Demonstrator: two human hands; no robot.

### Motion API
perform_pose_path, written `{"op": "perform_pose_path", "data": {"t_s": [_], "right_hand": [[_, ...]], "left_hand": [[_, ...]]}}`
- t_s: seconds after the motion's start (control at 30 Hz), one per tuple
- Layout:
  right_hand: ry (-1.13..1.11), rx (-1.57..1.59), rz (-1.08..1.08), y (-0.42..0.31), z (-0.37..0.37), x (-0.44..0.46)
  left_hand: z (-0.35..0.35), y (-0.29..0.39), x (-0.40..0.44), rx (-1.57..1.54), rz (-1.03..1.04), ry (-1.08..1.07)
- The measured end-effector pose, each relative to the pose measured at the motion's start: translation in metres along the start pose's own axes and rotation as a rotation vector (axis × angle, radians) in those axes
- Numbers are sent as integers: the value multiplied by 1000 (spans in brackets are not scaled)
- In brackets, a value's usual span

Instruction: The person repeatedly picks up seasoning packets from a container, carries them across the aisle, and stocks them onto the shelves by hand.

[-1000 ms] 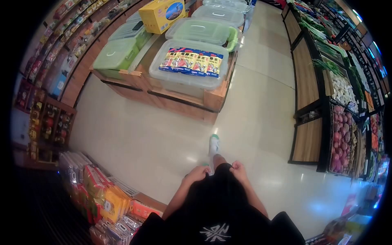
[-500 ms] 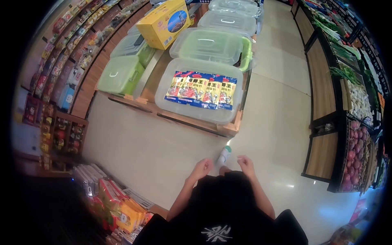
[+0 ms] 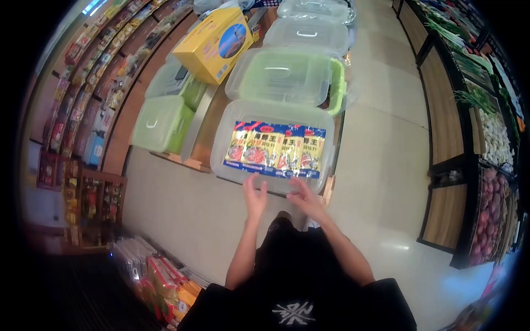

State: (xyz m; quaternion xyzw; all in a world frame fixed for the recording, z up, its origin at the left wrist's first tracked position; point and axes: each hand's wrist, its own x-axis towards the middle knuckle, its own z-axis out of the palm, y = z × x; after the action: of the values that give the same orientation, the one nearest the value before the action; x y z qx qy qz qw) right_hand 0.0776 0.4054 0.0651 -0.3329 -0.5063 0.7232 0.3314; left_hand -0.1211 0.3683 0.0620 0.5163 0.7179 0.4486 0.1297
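Observation:
Several blue and yellow seasoning packets (image 3: 264,149) lie overlapping in a row on the translucent lid (image 3: 221,151) of a plastic bin at the near end of the wooden stand. My left hand (image 3: 255,194) is held just short of the packets, its fingers apart and nothing in them. Across from it, my right hand (image 3: 305,197) reaches toward the near right part of the lid with spread, empty fingers. Whether any fingertip touches the lid's near edge, I cannot tell.
A yellow carton (image 3: 215,47) stands behind on the left, near green lidded bins (image 3: 160,124). More translucent lids (image 3: 306,34) continue toward the back. Snack shelves (image 3: 94,77) line the left. A produce rack (image 3: 450,165) runs along the right. Bagged goods (image 3: 165,281) sit at lower left.
I have come closer to the stand, and its bins appear lower in view. Both hands have moved forward toward the packets, and their fingers have gone from curled to spread.

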Motion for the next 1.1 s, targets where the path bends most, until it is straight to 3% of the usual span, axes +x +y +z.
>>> {"op": "perform_pose_path", "data": {"t_s": [0.1,0.17,0.23,0.37,0.4,0.57,0.7,0.73,0.83,0.87,0.93,1.0,1.1], "right_hand": [[26,14,-28,1,16,23],[77,13,-41,8,26,35],[80,-201,-64,-1,31,40],[131,-340,-66,-12,47,45],[150,-348,-80,-9,50,47],[331,-320,-205,25,53,69],[430,-63,106,0,61,68],[484,-39,49,2,65,68],[409,-132,280,-5,65,64],[458,-95,232,-6,72,62],[557,-23,135,-5,92,53],[539,74,186,-1,102,40],[535,181,265,-5,116,17]], "left_hand": [[-9,-4,35,228,116,106],[-8,-21,53,170,50,46],[-6,-40,67,221,-13,-28],[-14,-67,87,209,18,-89],[-19,-63,93,154,-102,-174],[-28,-80,104,-73,-213,-295],[-34,-94,109,-242,-359,-512],[-35,-97,108,-279,-371,-569],[-35,-99,95,-314,-363,-591],[-36,-92,89,-404,-337,-543],[-46,-89,86,-472,-444,-674],[-47,-93,76,-476,-446,-733],[-65,-62,67,-862,-710,-885]]}}
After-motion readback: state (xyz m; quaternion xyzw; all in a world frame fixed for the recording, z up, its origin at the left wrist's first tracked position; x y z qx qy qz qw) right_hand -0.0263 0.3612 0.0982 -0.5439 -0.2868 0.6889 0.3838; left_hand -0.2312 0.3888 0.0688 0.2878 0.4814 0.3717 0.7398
